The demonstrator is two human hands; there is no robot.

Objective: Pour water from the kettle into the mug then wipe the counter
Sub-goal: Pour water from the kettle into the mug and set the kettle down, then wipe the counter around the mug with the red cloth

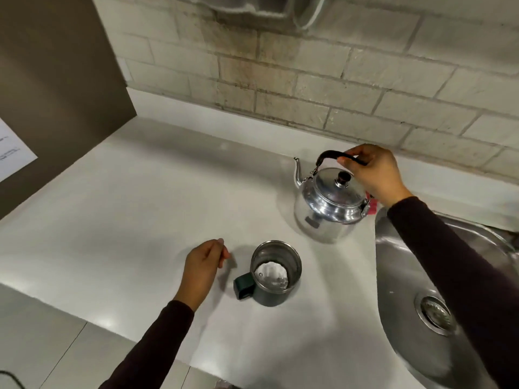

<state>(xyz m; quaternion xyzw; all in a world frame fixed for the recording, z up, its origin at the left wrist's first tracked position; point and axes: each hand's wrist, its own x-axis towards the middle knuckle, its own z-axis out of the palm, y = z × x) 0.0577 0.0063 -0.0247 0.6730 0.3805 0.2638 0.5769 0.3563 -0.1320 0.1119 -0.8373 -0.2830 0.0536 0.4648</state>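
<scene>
A shiny metal kettle [327, 203] stands on the white counter [126, 209], spout pointing left, lid on. My right hand [375, 172] grips its black arched handle from the right. A dark green mug [273, 272] with a steel inside stands nearer to me, its handle turned left, and something pale shows at its bottom. My left hand [202, 269] hovers just left of the mug with loosely curled fingers, holding nothing and not touching the mug.
A steel sink [421, 276] with a drain lies at the right, close to the kettle. A tiled wall runs behind the counter. A brown panel with a paper sheet [11, 148] stands at the left. Something red [372, 206] peeks out behind the kettle.
</scene>
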